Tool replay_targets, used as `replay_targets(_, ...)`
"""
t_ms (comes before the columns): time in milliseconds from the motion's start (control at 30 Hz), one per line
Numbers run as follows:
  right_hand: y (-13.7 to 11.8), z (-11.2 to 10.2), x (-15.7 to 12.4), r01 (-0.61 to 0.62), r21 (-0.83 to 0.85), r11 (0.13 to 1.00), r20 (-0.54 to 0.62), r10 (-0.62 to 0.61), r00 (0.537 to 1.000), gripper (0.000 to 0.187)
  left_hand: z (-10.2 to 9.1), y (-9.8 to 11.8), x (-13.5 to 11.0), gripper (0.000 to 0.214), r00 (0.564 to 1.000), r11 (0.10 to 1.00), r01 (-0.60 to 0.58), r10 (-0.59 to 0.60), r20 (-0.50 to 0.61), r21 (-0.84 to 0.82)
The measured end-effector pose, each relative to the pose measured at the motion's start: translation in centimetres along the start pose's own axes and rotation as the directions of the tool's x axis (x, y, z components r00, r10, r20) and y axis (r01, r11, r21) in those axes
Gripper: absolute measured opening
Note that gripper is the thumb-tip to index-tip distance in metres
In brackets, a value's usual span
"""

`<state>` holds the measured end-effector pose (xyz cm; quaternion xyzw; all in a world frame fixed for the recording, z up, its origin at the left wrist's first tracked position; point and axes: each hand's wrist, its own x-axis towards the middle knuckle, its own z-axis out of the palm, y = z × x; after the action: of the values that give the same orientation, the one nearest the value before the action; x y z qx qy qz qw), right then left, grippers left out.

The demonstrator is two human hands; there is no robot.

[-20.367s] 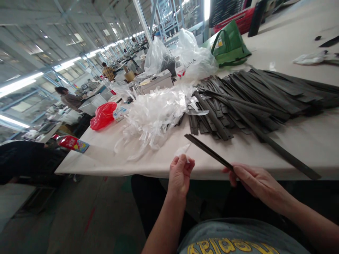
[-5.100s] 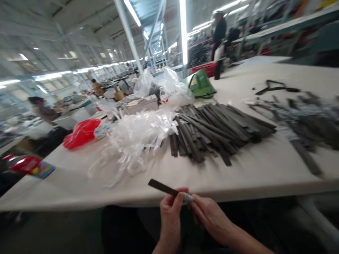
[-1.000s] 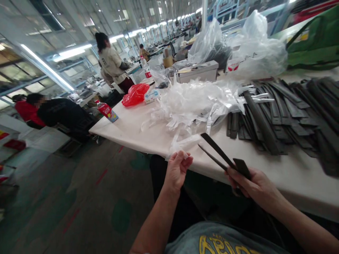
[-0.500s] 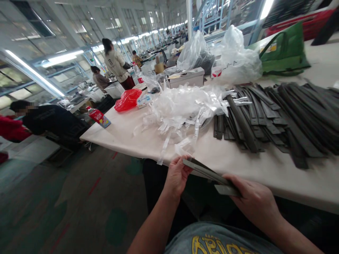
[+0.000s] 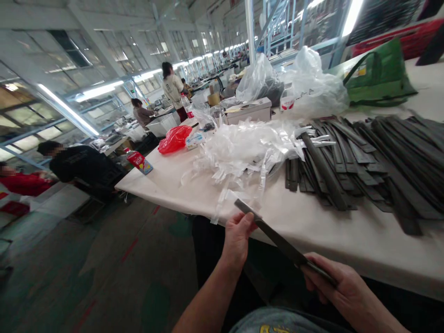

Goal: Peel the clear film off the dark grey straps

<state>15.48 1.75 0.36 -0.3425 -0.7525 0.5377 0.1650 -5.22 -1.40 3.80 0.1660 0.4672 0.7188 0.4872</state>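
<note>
A long, dark grey flat strip with a rounded edge is stretched between both hands at the table's front edge. My left hand pinches it near its far end, thumb on top. Around its nearer end my right hand is closed. Whether it is one strip or two laid together is hard to tell. On the table beyond lies a large heap of similar dark strips. Left of the heap, a pile of crumpled clear plastic film spreads, with loose pieces hanging toward the table edge.
On the table stand a red drink carton, a red plastic bag, a grey box, clear bags and a green bag. Several people work at other tables to the left; one wears black.
The strip has turned from a side-on, separated look to lying flat and straight between my hands. My right hand has moved slightly down and right. The whole view has shifted a little.
</note>
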Motion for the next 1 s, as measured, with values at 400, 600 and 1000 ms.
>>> replay_targets(400,1.1,-0.1,1.4,0.203,-0.128,0.971,-0.309,-0.233,0.922,0.015,3.2,-1.2,0.0,0.023,0.994,0.994,-0.100,0.103,0.046,-0.049)
replay_targets(600,2.2,-0.3,2.7,0.293,-0.220,0.930,-0.349,-0.356,0.867,0.014,3.7,-3.0,-1.6,0.030,0.979,0.999,0.039,-0.041,0.201,0.015)
replay_targets(1000,0.7,-0.4,2.5,0.238,-0.226,0.945,-0.325,-0.304,0.896,0.009,3.1,-3.5,-1.1,0.025,0.989,1.000,0.011,-0.014,0.146,0.023)
